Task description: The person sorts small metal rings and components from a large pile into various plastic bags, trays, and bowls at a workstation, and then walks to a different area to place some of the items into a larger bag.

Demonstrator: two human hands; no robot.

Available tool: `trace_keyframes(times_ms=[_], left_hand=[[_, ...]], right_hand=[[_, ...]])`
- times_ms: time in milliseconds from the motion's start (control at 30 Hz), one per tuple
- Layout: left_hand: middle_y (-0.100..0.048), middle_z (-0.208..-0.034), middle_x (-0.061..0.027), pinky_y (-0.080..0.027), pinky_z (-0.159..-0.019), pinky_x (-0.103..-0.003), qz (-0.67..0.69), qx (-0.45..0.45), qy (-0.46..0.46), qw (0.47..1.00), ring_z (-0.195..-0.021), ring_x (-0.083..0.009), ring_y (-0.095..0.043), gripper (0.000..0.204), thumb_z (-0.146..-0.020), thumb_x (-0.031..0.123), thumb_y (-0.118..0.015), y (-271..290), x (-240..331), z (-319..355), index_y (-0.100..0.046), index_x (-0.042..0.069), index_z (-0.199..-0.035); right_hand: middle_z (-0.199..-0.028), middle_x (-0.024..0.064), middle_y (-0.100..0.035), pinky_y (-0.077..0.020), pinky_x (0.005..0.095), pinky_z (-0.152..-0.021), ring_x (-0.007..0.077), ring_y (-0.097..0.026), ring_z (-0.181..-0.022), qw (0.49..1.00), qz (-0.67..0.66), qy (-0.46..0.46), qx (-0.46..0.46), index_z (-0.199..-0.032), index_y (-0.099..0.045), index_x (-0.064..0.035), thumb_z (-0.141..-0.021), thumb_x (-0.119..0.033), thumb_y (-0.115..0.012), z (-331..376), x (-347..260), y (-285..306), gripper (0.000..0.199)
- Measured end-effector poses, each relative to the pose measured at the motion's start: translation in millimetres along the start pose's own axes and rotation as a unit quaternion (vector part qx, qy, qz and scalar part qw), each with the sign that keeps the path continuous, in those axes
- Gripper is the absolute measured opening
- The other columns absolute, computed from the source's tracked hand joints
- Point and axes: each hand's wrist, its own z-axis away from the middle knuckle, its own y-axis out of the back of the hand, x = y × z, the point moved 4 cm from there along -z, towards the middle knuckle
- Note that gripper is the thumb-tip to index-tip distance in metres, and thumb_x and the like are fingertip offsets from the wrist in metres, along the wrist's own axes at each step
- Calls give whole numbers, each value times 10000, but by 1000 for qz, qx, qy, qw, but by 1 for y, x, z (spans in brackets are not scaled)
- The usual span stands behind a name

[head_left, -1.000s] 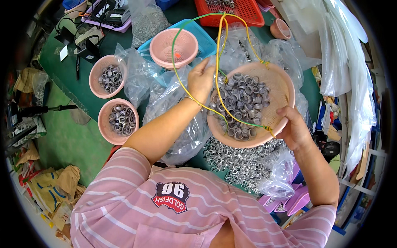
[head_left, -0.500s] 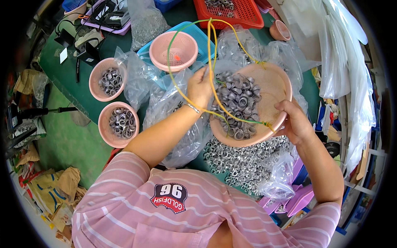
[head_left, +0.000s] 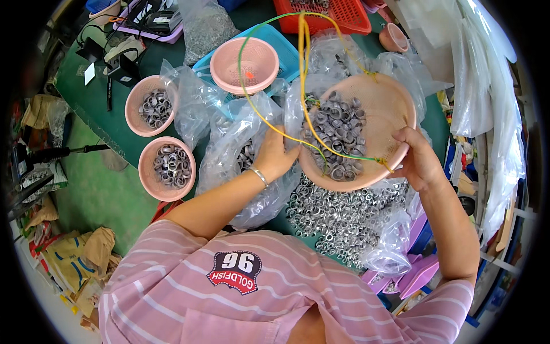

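We held a large pink basket [head_left: 385, 112] tilted between our two hands, above the green table [head_left: 103, 109]. The right hand [head_left: 417, 160] was closed on its near right rim, thumb on top. The left hand [head_left: 276, 156] pressed flat against its left wall, fingers together; whether they gripped the rim we could not tell. Inside the basket a heap of metal rings [head_left: 338, 133] had slid to the lower left side. Yellow and green cords [head_left: 302, 63] ran from the rim upward, out of the picture.

There was little open room. Just under the basket lay a pile of loose silver rings [head_left: 338, 215] on a clear plastic bag, and a second clear bag [head_left: 229, 155] with rings stood just beside the left hand. Only the left part of the table was bare, near its edge.

To the left stood two small pink bowls [head_left: 166, 169], both holding grey rings, near each other. Further back an empty pink strainer [head_left: 244, 65] sat in a blue tray [head_left: 286, 51], and a red crate [head_left: 349, 14] was behind it. On the right hung a stack of clear plastic bags [head_left: 487, 114], smooth and shiny. The baskets were perforated plastic; the rings were dull metal, short and round.
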Motion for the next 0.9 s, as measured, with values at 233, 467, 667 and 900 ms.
trace_keyframes(times_ms=[233,467,667,900], left_hand=[[-559,-806,-152,-480,-516,-302,154,-15,159,975,-725,-238,-592,308,-744,143,-613,-1,19,-6,-439,-29,-931],[-553,-795,-131,-510,-415,-267,386,76,192,899,-599,-180,-596,148,-811,50,-500,-25,21,9,-422,-42,-897],[-530,-837,-132,-524,-441,-304,360,99,165,913,-618,-214,-599,350,-841,46,-468,-22,14,1,-291,43,-1143],[-498,-763,-63,-520,-439,-317,381,95,130,910,-555,-169,-551,352,-870,179,-480,-27,1,2,-309,98,-1166]], right_hand=[[-1080,174,-493,-514,384,-608,263,-549,-905,987,90,135,-12,-1318,-191,-62,-653,-258,-545,17,-33,-12,777],[-1084,184,-493,-475,303,-512,233,-574,-825,982,158,89,41,-1335,-140,-28,-624,-259,-571,14,-36,-16,862],[-1076,181,-497,-471,318,-518,227,-571,-816,982,150,112,18,-1337,-122,-29,-623,-259,-571,11,-37,-12,874],[-1107,190,-478,-499,342,-590,255,-562,-878,971,171,168,-8,-1331,-139,-24,-634,-270,-578,13,-38,-17,860]])
